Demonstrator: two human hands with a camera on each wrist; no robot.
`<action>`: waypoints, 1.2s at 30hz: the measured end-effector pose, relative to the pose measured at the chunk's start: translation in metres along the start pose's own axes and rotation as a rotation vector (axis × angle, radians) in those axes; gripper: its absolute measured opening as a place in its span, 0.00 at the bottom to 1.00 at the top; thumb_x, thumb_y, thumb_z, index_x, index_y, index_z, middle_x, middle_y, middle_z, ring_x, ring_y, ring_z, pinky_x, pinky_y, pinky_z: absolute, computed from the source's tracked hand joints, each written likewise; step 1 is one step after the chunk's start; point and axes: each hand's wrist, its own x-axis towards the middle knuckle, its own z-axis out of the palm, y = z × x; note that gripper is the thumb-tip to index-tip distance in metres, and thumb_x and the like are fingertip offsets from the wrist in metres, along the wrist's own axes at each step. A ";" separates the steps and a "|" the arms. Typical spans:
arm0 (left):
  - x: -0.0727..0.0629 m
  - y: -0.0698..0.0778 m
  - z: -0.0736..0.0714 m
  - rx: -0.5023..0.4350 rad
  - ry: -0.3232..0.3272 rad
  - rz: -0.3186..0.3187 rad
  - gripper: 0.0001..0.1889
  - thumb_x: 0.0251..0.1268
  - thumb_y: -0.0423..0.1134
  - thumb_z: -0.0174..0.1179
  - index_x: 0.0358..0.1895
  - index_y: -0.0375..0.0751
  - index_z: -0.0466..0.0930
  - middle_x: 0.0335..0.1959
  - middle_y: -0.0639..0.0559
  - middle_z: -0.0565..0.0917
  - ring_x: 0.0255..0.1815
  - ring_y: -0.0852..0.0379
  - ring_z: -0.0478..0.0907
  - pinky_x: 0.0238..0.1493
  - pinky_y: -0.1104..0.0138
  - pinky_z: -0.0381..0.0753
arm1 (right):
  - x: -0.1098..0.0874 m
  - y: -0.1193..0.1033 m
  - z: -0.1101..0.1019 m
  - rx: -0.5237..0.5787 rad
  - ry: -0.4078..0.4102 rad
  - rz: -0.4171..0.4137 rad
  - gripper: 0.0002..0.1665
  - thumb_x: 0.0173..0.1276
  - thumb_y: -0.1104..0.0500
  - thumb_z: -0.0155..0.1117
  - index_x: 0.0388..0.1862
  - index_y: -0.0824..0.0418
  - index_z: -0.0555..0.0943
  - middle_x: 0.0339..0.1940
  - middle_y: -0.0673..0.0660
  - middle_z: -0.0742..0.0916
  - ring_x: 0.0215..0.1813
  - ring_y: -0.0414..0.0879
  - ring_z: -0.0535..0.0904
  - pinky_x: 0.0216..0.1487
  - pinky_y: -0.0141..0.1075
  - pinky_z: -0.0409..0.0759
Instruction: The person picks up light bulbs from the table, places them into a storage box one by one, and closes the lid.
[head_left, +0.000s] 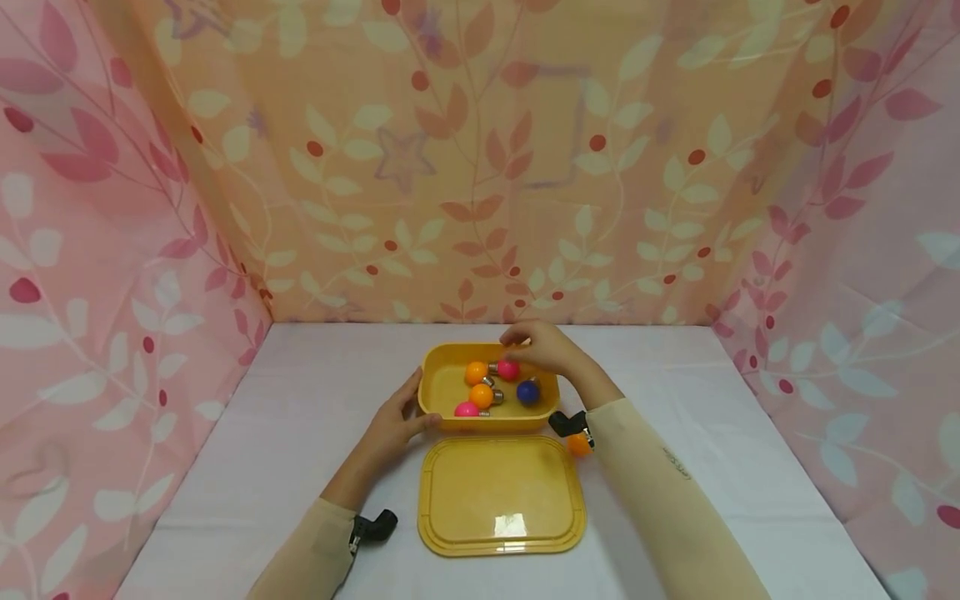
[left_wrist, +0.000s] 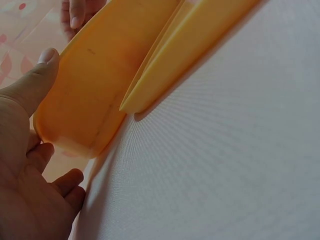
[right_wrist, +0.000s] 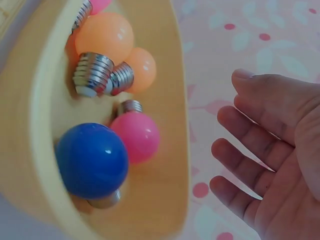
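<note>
Yellow plastic box (head_left: 438, 392), lidless, stands mid-table on a white cloth (head_left: 300, 433); its matching lid (head_left: 501, 495) lies flat just in front, nearly touching the near wall. Contents: five small coloured bulbs with metal screw bases, namely two orange (head_left: 480, 383), two pink (head_left: 508, 370) and one blue (head_left: 528, 391), loose in the tray. A sixth bulb, orange (head_left: 579, 444), lies on the cloth just outside the box's right corner, partly hidden by the right wrist. Left hand (head_left: 393, 425) rests against the box's left end, thumb on the rim and fingers loosely bent beside the wall, apparently to steady it. Right hand (head_left: 543, 348) hovers over the far right rim, beside a pink bulb; the right wrist view shows its palm open, fingers (right_wrist: 250, 165) spread and relaxed, holding nothing. Both forearms wear beige sleeves; the right sleeve carries a small dark mark, too small to read. Backdrop: floral fabric in pink and orange. No brand or legible writing on box, lid or bulbs.
</note>
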 end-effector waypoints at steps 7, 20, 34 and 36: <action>0.001 -0.001 0.000 0.004 -0.010 0.006 0.50 0.65 0.52 0.71 0.84 0.62 0.48 0.84 0.62 0.51 0.84 0.52 0.51 0.81 0.52 0.55 | -0.024 0.004 -0.010 0.012 0.041 0.001 0.21 0.69 0.53 0.72 0.56 0.61 0.85 0.54 0.55 0.88 0.62 0.59 0.80 0.71 0.58 0.73; 0.001 -0.004 0.001 0.005 0.001 0.015 0.50 0.64 0.54 0.71 0.84 0.63 0.48 0.83 0.64 0.52 0.84 0.54 0.51 0.81 0.54 0.56 | -0.061 0.005 -0.012 0.046 0.099 0.014 0.17 0.68 0.50 0.73 0.53 0.54 0.86 0.55 0.52 0.88 0.64 0.60 0.78 0.70 0.58 0.74; 0.001 -0.002 0.000 0.010 -0.010 0.031 0.51 0.64 0.52 0.72 0.84 0.62 0.47 0.84 0.64 0.51 0.84 0.54 0.50 0.81 0.54 0.54 | -0.107 0.016 -0.008 0.019 0.185 -0.002 0.17 0.68 0.55 0.74 0.55 0.53 0.86 0.56 0.51 0.87 0.63 0.56 0.78 0.67 0.63 0.75; 0.001 -0.003 0.000 0.012 -0.009 0.025 0.51 0.64 0.52 0.72 0.84 0.62 0.47 0.84 0.63 0.51 0.84 0.53 0.50 0.81 0.54 0.54 | -0.114 0.020 -0.007 0.021 0.191 0.008 0.17 0.68 0.55 0.74 0.54 0.53 0.86 0.56 0.50 0.87 0.63 0.56 0.78 0.68 0.62 0.75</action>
